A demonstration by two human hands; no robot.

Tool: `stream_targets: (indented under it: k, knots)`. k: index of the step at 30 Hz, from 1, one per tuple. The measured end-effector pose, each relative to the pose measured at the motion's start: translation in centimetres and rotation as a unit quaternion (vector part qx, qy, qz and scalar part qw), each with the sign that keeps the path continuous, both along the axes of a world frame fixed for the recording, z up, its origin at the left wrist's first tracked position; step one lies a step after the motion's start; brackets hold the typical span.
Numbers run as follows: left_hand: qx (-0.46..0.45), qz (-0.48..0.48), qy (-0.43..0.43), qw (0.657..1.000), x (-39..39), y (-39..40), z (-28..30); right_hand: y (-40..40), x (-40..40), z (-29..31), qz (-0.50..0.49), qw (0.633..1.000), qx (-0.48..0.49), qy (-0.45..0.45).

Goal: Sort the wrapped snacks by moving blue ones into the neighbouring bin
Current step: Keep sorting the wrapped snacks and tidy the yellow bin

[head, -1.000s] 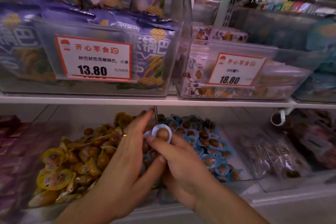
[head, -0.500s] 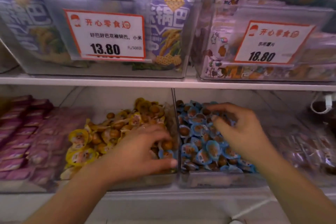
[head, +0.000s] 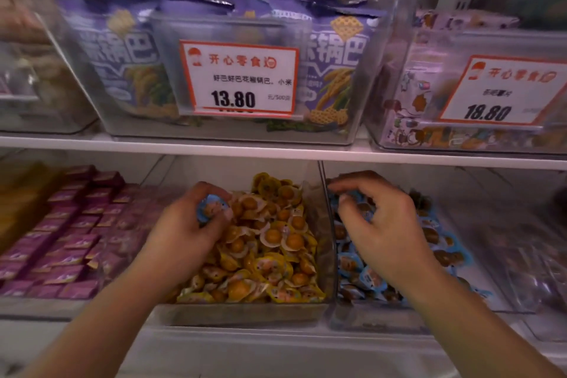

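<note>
While the left hand point(head: 187, 224) is held over the bin of yellow-wrapped snacks point(head: 270, 255), a blue-wrapped snack point(head: 211, 209) is gripped in its curled fingers, above the bin's far left part. The right hand point(head: 383, 224) is spread over the neighbouring bin of blue snacks point(head: 445, 255), fingers loosely bent; whether anything is pinched cannot be told.

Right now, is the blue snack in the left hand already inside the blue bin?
No. The left hand holds the blue snack over the yellow bin.

clear plastic bin point(head: 319, 255), glossy snack wrappers point(head: 276, 242)
</note>
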State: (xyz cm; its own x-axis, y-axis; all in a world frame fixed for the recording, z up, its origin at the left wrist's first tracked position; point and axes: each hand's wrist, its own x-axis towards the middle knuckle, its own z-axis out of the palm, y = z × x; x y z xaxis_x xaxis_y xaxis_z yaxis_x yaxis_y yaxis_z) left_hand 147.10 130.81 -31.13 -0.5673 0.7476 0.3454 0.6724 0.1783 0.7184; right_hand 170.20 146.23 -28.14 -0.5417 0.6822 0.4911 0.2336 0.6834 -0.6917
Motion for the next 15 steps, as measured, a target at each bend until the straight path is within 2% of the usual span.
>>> stream_targets:
  k: [3,7,8,11,15]
  knots:
    - [0.083,0.051,-0.009,0.995,-0.2,-2.2,0.3,-1.8,-1.8,0.9,0.045,0.997,0.043,-0.036]
    - [0.133,0.083,0.225,0.962,-0.8,-4.5,0.7,-3.9,-7.7,1.2,0.147,0.971,0.045,-0.182]
    - [0.136,0.095,0.218,0.962,-1.3,-4.9,0.6,-4.0,-9.9,1.0,0.166,0.961,0.045,-0.217]
    - [0.112,0.116,0.100,0.982,-2.8,-5.4,0.1,-3.9,-17.0,-0.4,0.188,0.918,0.066,-0.342]
    - [0.105,0.096,0.072,0.987,-3.8,-5.9,-0.1,-3.5,-22.1,-3.1,0.248,0.853,0.046,-0.458]
